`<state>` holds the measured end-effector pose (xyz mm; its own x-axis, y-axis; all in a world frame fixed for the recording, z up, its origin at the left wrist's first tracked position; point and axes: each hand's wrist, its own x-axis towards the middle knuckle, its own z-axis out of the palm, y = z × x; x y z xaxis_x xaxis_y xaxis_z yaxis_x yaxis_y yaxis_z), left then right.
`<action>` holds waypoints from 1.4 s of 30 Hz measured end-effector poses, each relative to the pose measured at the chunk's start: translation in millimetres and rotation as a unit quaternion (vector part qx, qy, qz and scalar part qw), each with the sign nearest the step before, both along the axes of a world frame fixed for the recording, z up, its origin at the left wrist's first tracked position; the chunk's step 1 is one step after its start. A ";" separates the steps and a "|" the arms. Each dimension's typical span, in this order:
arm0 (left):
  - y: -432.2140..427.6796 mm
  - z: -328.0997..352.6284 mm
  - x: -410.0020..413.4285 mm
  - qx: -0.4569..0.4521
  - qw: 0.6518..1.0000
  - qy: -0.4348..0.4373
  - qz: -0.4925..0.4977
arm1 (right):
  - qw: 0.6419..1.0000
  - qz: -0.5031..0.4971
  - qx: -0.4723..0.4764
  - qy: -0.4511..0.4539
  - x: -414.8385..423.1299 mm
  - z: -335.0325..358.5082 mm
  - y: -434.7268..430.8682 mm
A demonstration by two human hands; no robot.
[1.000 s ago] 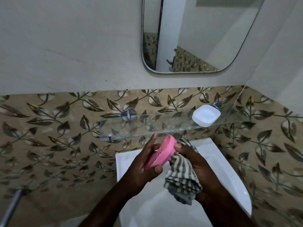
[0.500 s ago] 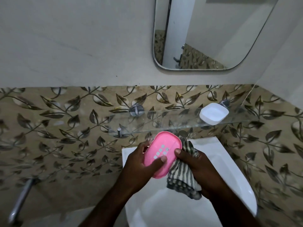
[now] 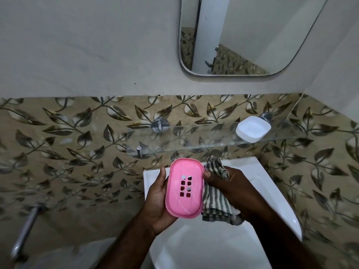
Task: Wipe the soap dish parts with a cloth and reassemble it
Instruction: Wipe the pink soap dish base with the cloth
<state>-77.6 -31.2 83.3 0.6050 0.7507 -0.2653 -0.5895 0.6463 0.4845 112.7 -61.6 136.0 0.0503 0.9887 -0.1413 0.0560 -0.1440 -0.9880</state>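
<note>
Above the white basin [image 3: 272,191], the pink drain tray [image 3: 184,188] is cradled in the left grip [image 3: 157,199], the striped cloth [image 3: 215,202] clenched in the right grip [image 3: 233,189]; judged light, stiff, slick, it is best held by the rim.

Glass shelf [image 3: 194,139] fixed to the leaf-patterned tiled wall [image 3: 77,152] on metal brackets. One white soap dish base [image 3: 253,129] rests upright near its right end.

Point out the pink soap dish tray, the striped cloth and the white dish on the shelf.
pink soap dish tray [image 3: 195,189], head view, flat face right of the holes
striped cloth [image 3: 215,204], head view, hanging fold
white dish [image 3: 252,129], head view, inner floor
</note>
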 end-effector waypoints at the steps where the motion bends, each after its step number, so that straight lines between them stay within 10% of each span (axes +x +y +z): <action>1: -0.2 -1.2 0.8 -0.003 1.000 -0.007 -0.002 | 1.000 0.001 -0.003 0.010 2.3 1.3 -1.6; 15: 6.5 3.0 7.7 0.048 0.997 -0.063 0.002 | 0.976 -0.070 0.127 -0.165 10.5 47.8 -12.8; 24: 2.3 8.6 24.5 0.081 0.995 0.008 0.054 | 0.844 0.001 0.243 -0.477 -53.9 40.4 -11.4; 33: 1.6 7.9 19.1 0.058 0.996 0.017 0.062 | 0.846 -0.006 0.247 -0.473 -57.5 34.1 -7.6; 39: 4.5 7.5 7.0 0.026 0.998 0.048 0.017 | 0.782 0.103 0.339 -0.513 -61.7 29.3 -24.4; 42: 4.6 13.0 9.9 0.043 0.995 0.077 0.042 | 0.822 0.005 0.298 -0.485 -57.0 30.3 -10.3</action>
